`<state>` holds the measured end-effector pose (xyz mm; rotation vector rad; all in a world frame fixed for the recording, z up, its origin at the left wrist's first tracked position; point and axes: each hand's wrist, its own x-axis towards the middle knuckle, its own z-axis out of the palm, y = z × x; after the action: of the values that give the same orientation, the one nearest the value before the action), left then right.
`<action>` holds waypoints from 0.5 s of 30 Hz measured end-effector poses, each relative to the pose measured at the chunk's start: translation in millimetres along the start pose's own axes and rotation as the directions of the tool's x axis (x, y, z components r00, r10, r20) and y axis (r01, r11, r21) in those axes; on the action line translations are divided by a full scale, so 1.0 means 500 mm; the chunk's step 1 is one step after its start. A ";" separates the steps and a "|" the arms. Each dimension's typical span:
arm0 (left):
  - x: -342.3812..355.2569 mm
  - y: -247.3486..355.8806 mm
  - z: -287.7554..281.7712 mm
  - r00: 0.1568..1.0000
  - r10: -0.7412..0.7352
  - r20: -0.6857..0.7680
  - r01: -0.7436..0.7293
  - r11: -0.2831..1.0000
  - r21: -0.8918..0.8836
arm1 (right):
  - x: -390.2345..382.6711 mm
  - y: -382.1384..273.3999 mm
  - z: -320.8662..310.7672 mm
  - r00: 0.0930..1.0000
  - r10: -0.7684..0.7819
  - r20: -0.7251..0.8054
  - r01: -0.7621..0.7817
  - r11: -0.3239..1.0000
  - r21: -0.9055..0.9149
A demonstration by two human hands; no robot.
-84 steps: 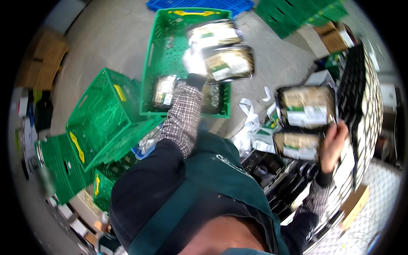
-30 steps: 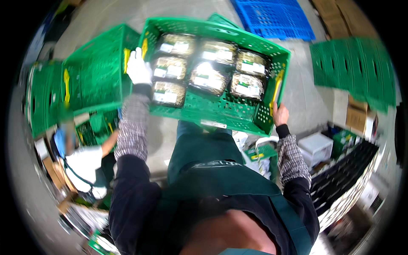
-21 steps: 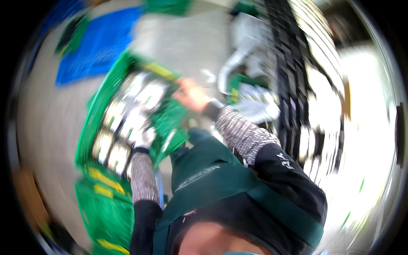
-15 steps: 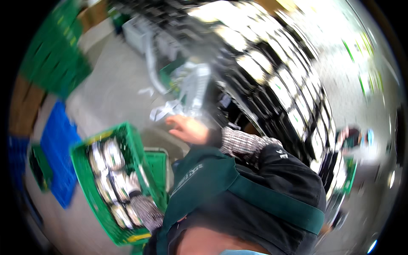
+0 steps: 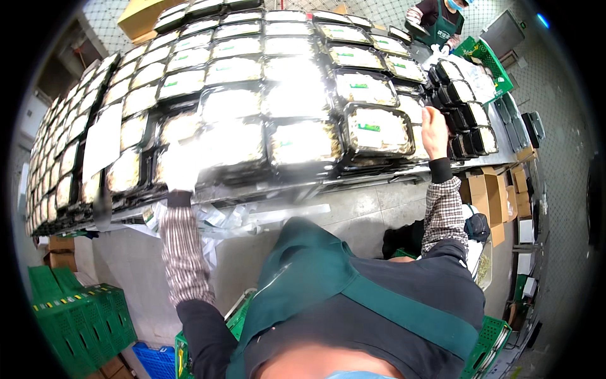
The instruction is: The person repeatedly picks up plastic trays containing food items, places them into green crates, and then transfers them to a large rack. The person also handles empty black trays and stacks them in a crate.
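Rows of film-wrapped black trays point(image 5: 380, 131) with pale contents and small green labels cover the table in stacks. At the table's front edge, on the left, my left hand point(image 5: 182, 165) in a white glove reaches among the trays. Glare and blur merge its fingers with the pale packs, so what it touches is hidden. Further right, my bare right hand point(image 5: 434, 132) is up beside the front tray stack, fingers stretched and apart. It lies close to a tray edge, just left of a block of stacked dark trays point(image 5: 464, 114); no grip on a tray shows.
A white sheet point(image 5: 104, 140) lies over trays at left. Another person point(image 5: 440, 25) in a green apron stands at the far right, by a green crate point(image 5: 495, 71). Green crates point(image 5: 85, 319) stand at lower left, cardboard boxes point(image 5: 489, 196) at right. White strips point(image 5: 233, 221) hang below the table edge.
My view has swung from the floor to the tray-covered table. My left hand has left the green crate of packs and is at the table edge; my right hand has come up to the trays.
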<state>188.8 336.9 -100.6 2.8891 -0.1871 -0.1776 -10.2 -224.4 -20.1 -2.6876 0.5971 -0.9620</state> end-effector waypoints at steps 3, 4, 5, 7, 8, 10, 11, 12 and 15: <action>0.128 0.046 0.066 0.982 0.185 -0.024 -0.148 0.852 0.502 | 0.042 0.033 0.085 0.983 -0.068 0.170 0.060 0.997 0.052; 0.172 0.023 0.099 0.940 0.341 0.001 -0.227 0.624 0.748 | 0.066 0.032 0.116 0.970 -0.061 0.234 0.052 0.998 0.048; 0.169 0.085 0.076 0.935 0.354 0.029 -0.342 0.877 0.337 | 0.065 0.063 0.128 0.956 -0.015 0.292 0.014 1.000 0.006; 0.184 0.022 0.102 0.896 0.409 -0.172 -0.355 0.893 0.276 | 0.073 0.040 0.161 0.911 -0.063 0.408 0.075 0.997 -0.014; 0.189 0.030 0.093 0.911 0.402 -0.095 -0.347 0.869 0.353 | 0.075 0.059 0.175 0.911 -0.061 0.408 0.089 0.995 -0.049; 0.224 -0.028 0.115 0.935 0.348 -0.076 -0.345 0.938 0.046 | 0.119 0.144 0.202 0.883 -0.224 0.413 0.241 0.970 0.012; 0.200 0.008 0.100 0.952 0.297 -0.067 -0.300 0.954 -0.026 | 0.112 0.151 0.198 0.890 -0.153 0.429 0.061 0.973 0.221; 0.164 0.037 0.085 0.968 0.227 -0.108 -0.237 0.968 -0.085 | 0.114 0.093 0.177 0.878 -0.038 0.478 -0.074 0.974 0.214; 0.110 0.093 0.040 0.949 0.036 -0.312 -0.116 0.963 -0.242 | 0.185 0.027 0.105 0.887 -0.280 0.366 0.134 0.917 0.376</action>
<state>235.1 279.5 -114.2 2.6007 -0.2025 0.2422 84.6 -274.1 -13.0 -2.5485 0.0401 -0.4500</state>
